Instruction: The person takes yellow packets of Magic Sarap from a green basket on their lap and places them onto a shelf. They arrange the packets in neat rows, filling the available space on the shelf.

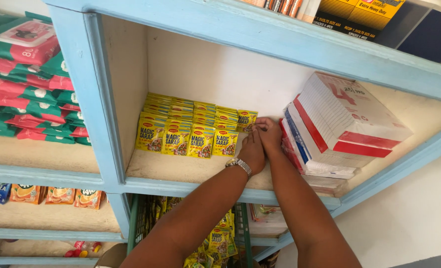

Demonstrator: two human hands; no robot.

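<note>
I see both hands deep in the middle shelf compartment at the centre of the frame. My left hand (252,151), with a wristwatch (239,165) on it, lies over the right end of the rows of yellow seasoning sachets (190,129), knuckles up; I cannot tell how its fingers are set. My right hand (270,134) sits just beside it, fingertips pinched together on the edge of the rearmost sachet (247,120), which stands upright at the right end of the rows near the back wall. A stack of white paper boxes (339,124) leans close on the right, leaving only a narrow gap for my right forearm. Bare shelf board (181,168) lies in front of the sachets up to the blue front edge.
</note>
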